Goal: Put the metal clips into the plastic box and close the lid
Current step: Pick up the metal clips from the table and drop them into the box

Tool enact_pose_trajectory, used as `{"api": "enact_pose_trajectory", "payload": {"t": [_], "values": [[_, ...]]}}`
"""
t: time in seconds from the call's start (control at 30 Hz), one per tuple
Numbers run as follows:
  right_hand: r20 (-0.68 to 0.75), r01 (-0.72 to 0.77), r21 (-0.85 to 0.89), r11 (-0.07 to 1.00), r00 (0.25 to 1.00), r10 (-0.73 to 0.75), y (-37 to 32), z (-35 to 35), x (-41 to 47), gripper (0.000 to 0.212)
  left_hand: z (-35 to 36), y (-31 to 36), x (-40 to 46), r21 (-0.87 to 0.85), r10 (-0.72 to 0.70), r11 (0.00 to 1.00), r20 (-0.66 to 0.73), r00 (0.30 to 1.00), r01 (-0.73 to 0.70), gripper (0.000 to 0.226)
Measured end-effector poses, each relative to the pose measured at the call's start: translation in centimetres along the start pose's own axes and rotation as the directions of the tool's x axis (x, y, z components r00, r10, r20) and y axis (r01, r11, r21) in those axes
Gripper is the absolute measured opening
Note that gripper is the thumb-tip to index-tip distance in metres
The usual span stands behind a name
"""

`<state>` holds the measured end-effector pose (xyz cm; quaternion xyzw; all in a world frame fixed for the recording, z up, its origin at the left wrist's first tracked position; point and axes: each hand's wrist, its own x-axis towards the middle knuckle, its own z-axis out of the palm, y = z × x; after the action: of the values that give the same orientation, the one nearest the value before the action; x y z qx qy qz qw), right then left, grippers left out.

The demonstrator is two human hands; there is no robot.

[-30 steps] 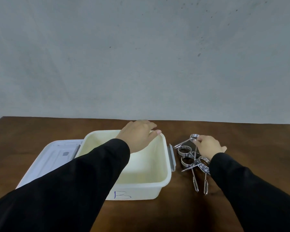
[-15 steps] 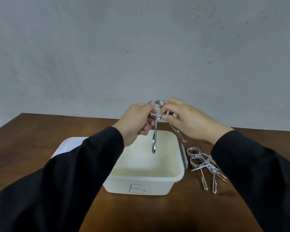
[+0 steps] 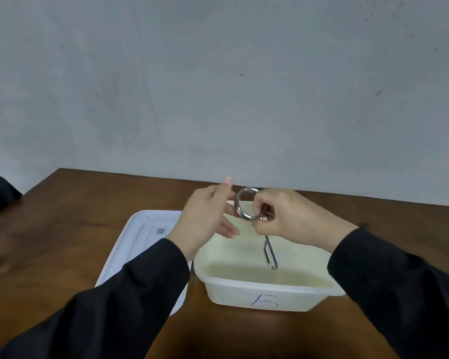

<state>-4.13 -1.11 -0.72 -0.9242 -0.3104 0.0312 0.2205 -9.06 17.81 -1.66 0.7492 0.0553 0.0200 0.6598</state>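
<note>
My right grip pinches a metal clip above the empty plastic box; my left grip is open. Lid off, nothing boxed yet.

The one camera sits on my head, looking forward and down across the worktop toward the grey wall behind it. It is close: my sleeves fill the lower corners, and the plastic box lies just below centre. The wall takes the upper half above the box.
</note>
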Motion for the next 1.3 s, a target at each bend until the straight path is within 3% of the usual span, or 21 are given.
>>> {"api": "enact_pose_trajectory", "payload": {"t": [0.1,0.17,0.23,0.3,0.47,0.73,0.93,1.0,1.07,1.13,1.2,1.3], "values": [[0.214,0.006,-0.116,0.993,0.977,0.019,1.4,2.0,0.7,0.01,-4.1,-3.7,1.7,0.22,0.161,0.971,-0.304,0.939,-0.096,0.037],[0.338,0.013,-0.178,0.984,0.94,0.049,2.3,3.9,1.5,0.01,-6.2,-8.0,2.8,0.368,0.157,0.93,-0.371,0.915,-0.01,0.03],[0.428,0.019,-0.235,0.972,0.9,0.086,3.0,6.1,2.3,0.013,-7.5,-13.0,3.7,0.54,0.068,0.833,-0.314,0.947,0.119,0.026],[0.48,0.042,-0.289,0.956,0.871,0.107,3.6,8.3,3.0,0.015,-7.6,-17.0,3.8,0.66,-0.001,0.735,-0.231,0.973,0.158,0.034],[0.532,0.084,-0.321,0.943,0.84,0.106,4.4,11.3,3.8,0.014,-6.4,-19.6,2.8,0.858,0.087,0.509,-0.128,0.988,0.067,0.043],[0.561,0.224,-0.288,0.931,0.827,-0.026,3.5,12.4,4.4,0.019,-5.9,-19.8,2.8,0.887,0.082,0.457,-0.115,0.99,0.065,0.051],[0.411,0.13,-0.186,0.974,0.911,-0.043,2.9,9.6,4.6,0.033,-5.8,-20.3,3.0,0.894,0.079,0.441,-0.131,0.988,0.083,0.053],[0.25,0.068,-0.106,0.992,0.967,-0.039,3.2,6.9,3.8,0.027,-5.6,-20.1,3.3,0.889,0.065,0.448,-0.142,0.988,0.099,0.055],[-0.033,0.006,-0.037,0.999,0.999,-0.007,4.3,3.9,2.6,0.023,-5.3,-19.8,3.5,0.874,0.047,0.472,-0.155,0.987,0.114,0.059],[-0.28,-0.1,0.069,0.993,0.953,0.116,6.7,1.0,0.9,0.026,-5.1,-19.7,3.4,0.869,0.07,0.484,-0.151,0.986,0.099,0.063],[-0.386,-0.246,0.102,0.964,0.883,0.266,10.2,-1.3,-1.1,0.028,-4.8,-19.6,3.2,0.873,0.073,0.48,-0.139,0.988,0.088,0.07],[-0.248,-0.503,-0.003,0.865,0.838,0.486,16.5,-2.7,-4.5,0.023,-5.0,-20.0,3.4,0.882,0.018,0.456,-0.14,0.99,0.116,0.075]]}}
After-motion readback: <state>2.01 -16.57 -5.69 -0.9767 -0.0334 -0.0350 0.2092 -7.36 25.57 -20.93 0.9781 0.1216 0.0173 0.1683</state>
